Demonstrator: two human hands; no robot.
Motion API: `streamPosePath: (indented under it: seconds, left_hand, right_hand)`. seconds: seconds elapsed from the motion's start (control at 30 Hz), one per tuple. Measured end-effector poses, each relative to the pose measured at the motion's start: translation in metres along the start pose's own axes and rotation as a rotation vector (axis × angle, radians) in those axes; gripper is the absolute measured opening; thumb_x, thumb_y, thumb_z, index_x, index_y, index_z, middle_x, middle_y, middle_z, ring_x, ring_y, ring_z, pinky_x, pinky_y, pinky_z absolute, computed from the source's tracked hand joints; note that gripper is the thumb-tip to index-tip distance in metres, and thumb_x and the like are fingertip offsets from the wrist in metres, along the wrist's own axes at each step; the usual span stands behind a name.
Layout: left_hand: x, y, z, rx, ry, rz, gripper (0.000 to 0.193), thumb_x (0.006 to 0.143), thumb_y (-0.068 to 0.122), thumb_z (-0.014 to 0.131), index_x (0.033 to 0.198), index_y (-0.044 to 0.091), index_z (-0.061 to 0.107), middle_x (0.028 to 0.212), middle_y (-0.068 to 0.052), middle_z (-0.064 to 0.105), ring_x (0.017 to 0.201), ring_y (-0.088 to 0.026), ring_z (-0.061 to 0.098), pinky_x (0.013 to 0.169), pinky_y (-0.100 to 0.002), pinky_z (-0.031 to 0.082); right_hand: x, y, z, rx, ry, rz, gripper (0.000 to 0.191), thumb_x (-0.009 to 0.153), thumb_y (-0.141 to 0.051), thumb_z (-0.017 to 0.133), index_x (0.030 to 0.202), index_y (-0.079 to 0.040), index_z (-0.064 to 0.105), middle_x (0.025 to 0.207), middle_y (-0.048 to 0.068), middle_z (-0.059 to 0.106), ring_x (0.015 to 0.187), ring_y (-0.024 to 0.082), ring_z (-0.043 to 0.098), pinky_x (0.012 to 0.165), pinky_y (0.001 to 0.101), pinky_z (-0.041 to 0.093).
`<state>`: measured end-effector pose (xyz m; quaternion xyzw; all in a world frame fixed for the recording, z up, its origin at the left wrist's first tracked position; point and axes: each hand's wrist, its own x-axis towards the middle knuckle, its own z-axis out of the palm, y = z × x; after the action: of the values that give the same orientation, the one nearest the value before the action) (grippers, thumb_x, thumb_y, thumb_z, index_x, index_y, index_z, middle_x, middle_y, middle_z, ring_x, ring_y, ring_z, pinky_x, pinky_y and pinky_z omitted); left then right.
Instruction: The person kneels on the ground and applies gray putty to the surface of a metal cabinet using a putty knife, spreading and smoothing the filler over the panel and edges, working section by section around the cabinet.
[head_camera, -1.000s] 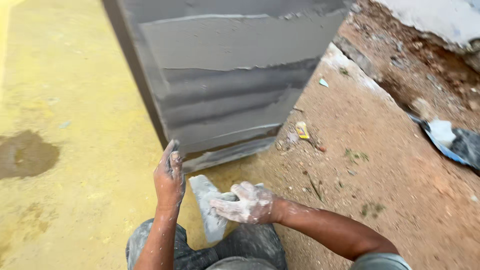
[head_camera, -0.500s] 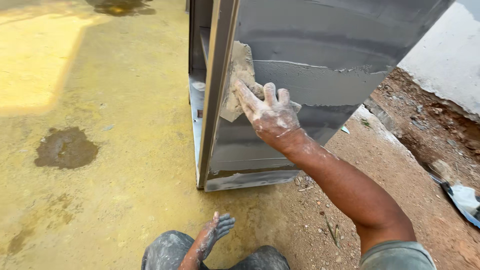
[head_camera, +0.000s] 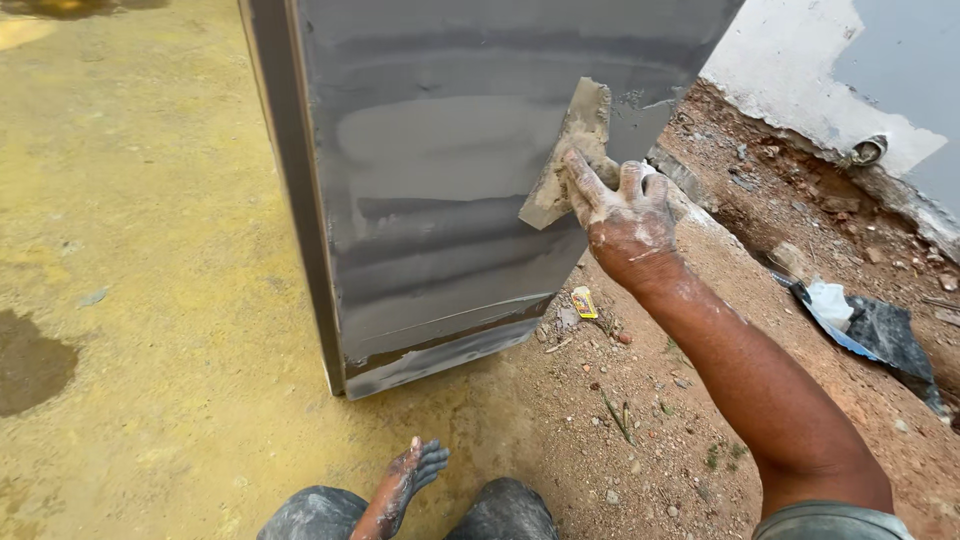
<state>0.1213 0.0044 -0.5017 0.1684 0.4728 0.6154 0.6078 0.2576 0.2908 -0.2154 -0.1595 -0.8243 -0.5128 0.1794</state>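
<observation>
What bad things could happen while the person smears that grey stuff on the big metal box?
The scraper sits near the panel's right edge, so it might slip off and leave a ridge. The right hand is caked in filler, so the grip may slide. Wet filler could drop onto the dirt below.

1. There is a single view, from a camera worn on the person's head.
2. It looks steeply down and forward over the knees (head_camera: 400, 510) at 6 o'clock.
3. It faces a grey metal cabinet (head_camera: 440, 190) that fills 12 o'clock at close, arm's-reach range.
4. Yellow floor (head_camera: 140, 250) lies toward 9 o'clock and red-brown dirt ground (head_camera: 640, 430) toward 4 o'clock.
5. No second view shares the scene.
</observation>
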Motion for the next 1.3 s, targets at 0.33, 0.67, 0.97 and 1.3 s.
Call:
streamPosePath:
  seconds: [0.33, 0.67, 0.97, 1.3]
  left_hand:
    - [0.046, -0.044, 0.001, -0.034, -0.014, -0.185, 0.082, 0.096, 0.06, 0.042, 0.15, -0.003, 0.043, 0.147, -0.024, 0.06, 0.139, -0.035, 0.056, 0.118, -0.05, 0.038]
    - [0.022, -0.012, 0.034, 0.044, -0.171, 0.426, 0.092, 0.095, 0.063, 0.044, 0.155, -0.005, 0.032, 0.156, -0.026, 0.047, 0.146, -0.037, 0.045, 0.121, -0.048, 0.033]
    - [-0.016, 0.042, 0.089, -1.015, -0.614, 0.399, 0.094, 0.103, 0.068, 0.039, 0.162, -0.005, 0.03, 0.16, -0.021, 0.042, 0.144, -0.031, 0.045, 0.121, -0.041, 0.036]
    - [-0.05, 0.051, 0.017, -0.914, -0.377, 0.663, 0.09, 0.097, 0.061, 0.05, 0.159, -0.001, 0.026, 0.164, -0.023, 0.032, 0.152, -0.036, 0.03, 0.126, -0.046, 0.024]
  right_hand:
    - [-0.076, 0.084, 0.103, 0.027, -0.084, 0.111, 0.044, 0.093, -0.014, 0.059, 0.133, -0.026, 0.071, 0.154, -0.005, 0.057, 0.109, 0.027, 0.057, 0.085, 0.0453, 0.046]
    - [-0.127, 0.047, 0.09, 0.523, 0.087, 0.329, 0.055, 0.083, -0.014, 0.069, 0.139, -0.013, 0.066, 0.152, 0.005, 0.058, 0.106, 0.029, 0.061, 0.089, 0.048, 0.049]
    - [-0.109, -0.125, -0.057, 1.167, 0.277, -0.169, 0.066, 0.063, -0.025, 0.081, 0.127, -0.017, 0.068, 0.144, 0.01, 0.058, 0.101, 0.034, 0.06, 0.089, 0.0503, 0.049]
    - [-0.104, -0.217, -0.082, 1.342, 0.23, -0.679, 0.056, 0.076, -0.028, 0.076, 0.131, -0.024, 0.068, 0.147, 0.002, 0.06, 0.103, 0.027, 0.059, 0.086, 0.0458, 0.051]
